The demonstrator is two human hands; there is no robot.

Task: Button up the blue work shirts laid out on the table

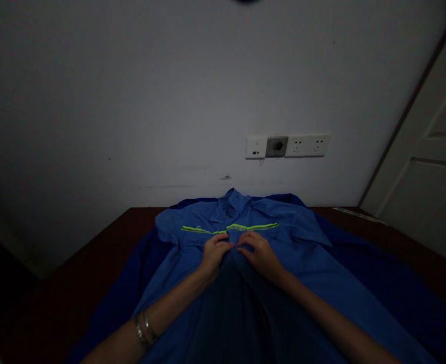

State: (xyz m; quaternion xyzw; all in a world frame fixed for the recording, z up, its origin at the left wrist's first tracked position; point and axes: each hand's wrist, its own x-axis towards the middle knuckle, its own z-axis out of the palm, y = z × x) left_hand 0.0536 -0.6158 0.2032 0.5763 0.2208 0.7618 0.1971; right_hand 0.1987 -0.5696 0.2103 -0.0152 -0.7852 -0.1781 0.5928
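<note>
A blue work shirt [302, 253] with a yellow-green reflective stripe [253, 227] across the chest lies spread on a dark cloth, collar toward the wall. My left hand [215, 252] and my right hand [258, 253] meet at the middle of the shirt front just below the stripe. Both have their fingers curled and pinched on the fabric along the front opening. Two bangles [145, 329] sit on my left wrist.
A dark blue cloth [362, 263] lies under the shirt on a dark brown table [105, 237] pushed against a grey wall. A row of wall sockets [288, 146] sits above the table. A white door [427, 167] stands at the right.
</note>
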